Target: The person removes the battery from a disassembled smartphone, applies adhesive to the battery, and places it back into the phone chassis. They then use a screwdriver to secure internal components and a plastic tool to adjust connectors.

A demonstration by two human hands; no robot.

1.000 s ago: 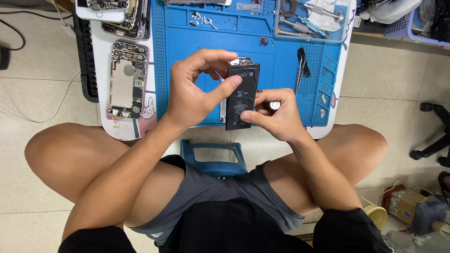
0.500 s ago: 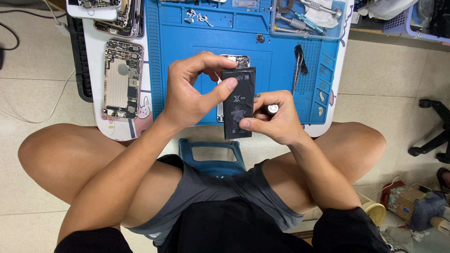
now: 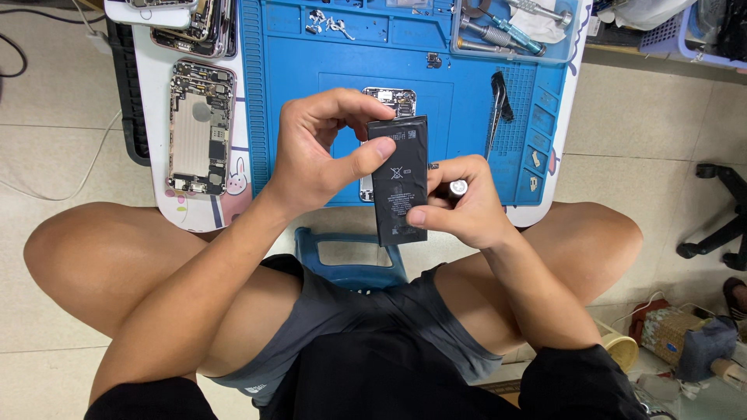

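Note:
A flat black phone battery (image 3: 399, 179) is held upright between both hands above the blue work mat (image 3: 296, 117). My left hand (image 3: 315, 152) pinches its upper left edge with thumb and fingers. My right hand (image 3: 463, 204) grips its lower right edge, and a small silver-tipped tool (image 3: 457, 187) pokes out of that fist. Behind the battery an opened phone body (image 3: 391, 99) lies on the mat, mostly hidden.
A gutted phone housing (image 3: 200, 128) lies on the white table at left, with more phone parts (image 3: 191, 19) above it. Black tweezers (image 3: 498, 101) and a clear tray with screwdrivers (image 3: 506, 31) sit at the right. A blue stool (image 3: 350, 253) shows between my knees.
The battery has tipped a little more upright and come slightly nearer to me. Both hands keep their hold on it, and the view has shifted slightly.

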